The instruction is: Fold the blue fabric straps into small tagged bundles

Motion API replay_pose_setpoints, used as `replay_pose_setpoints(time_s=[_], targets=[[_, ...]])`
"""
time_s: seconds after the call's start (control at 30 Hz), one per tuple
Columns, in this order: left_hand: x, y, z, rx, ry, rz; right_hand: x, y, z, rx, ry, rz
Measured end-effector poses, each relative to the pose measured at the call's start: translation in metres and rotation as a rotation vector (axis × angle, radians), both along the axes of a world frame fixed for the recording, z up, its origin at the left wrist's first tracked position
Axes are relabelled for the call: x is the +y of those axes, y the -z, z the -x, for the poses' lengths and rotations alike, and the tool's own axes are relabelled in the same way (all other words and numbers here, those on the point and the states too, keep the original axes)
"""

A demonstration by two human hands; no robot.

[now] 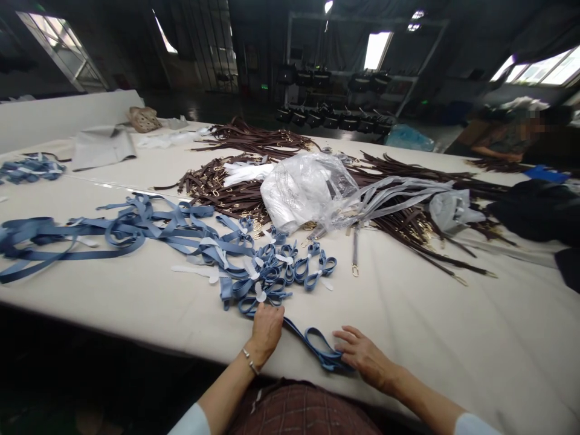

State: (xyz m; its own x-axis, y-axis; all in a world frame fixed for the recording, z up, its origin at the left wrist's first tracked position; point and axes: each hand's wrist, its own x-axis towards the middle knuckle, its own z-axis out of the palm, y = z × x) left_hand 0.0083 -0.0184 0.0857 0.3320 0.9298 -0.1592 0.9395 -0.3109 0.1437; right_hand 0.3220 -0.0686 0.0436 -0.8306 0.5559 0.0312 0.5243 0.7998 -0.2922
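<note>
A blue webbing strap (296, 332) lies partly folded on the table near the front edge. My left hand (268, 329) is closed around one stretch of it, beside a heap of bundled straps. At the strap's right end, where it forms a loop, my right hand (365, 356) touches the folds with its fingers spread and stretched out. Some of the strap is hidden under that hand. Just beyond my left hand are several coiled blue straps (272, 278) fastened with white paper bands (260, 292). Longer loose blue straps (131, 226) spread out to the left.
A clear plastic bag (299, 187) lies mid-table on dark brown straps (212, 187) with gold clasps. Grey straps (399, 190) extend right of it. A grey sheet (104, 148) lies back left. Another person (512, 136) is at the far right. Dark bags (335, 118) stand behind.
</note>
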Motion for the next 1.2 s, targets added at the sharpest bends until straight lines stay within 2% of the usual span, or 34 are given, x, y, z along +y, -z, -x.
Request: replay_pose_setpoints(time_s=[0.1, 0.23, 0.37, 0.5, 0.57, 0.67, 0.77, 0.87, 1.0, 1.1, 1.2], targets=[[0.003, -0.004, -0.006, -0.002, -0.079, 0.026, -0.003, 0.002, 0.0, 0.007, 0.048, -0.037], [0.005, -0.012, -0.019, -0.04, -0.107, 0.02, -0.002, -0.007, 0.005, -0.041, 0.133, -0.059], [0.01, -0.018, -0.043, -0.131, -0.018, -0.009, 0.001, -0.017, 0.019, -0.059, 0.101, -0.196], [0.017, -0.019, -0.072, -0.227, 0.109, -0.04, 0.004, -0.02, 0.029, -0.039, 0.113, -0.195], [0.021, -0.017, -0.078, -0.21, 0.144, -0.028, 0.005, -0.02, 0.026, -0.038, 0.138, -0.209], [0.028, -0.012, -0.07, -0.165, 0.145, -0.004, 0.002, -0.021, 0.013, -0.061, 0.198, -0.223], [0.032, -0.004, -0.055, -0.124, 0.125, 0.022, -0.004, -0.022, 0.0, -0.063, 0.221, -0.171], [0.034, 0.001, -0.051, -0.104, 0.097, 0.043, -0.011, -0.024, -0.003, -0.023, 0.206, -0.033], [0.034, 0.002, -0.067, -0.124, 0.038, 0.089, -0.021, -0.029, 0.011, -0.029, 0.275, 0.188], [0.033, 0.002, -0.082, -0.162, 0.063, 0.109, -0.027, -0.029, 0.024, -0.051, 0.315, 0.232], [0.026, 0.005, -0.093, -0.208, 0.141, 0.133, -0.033, -0.026, 0.034, -0.076, 0.356, 0.248]])
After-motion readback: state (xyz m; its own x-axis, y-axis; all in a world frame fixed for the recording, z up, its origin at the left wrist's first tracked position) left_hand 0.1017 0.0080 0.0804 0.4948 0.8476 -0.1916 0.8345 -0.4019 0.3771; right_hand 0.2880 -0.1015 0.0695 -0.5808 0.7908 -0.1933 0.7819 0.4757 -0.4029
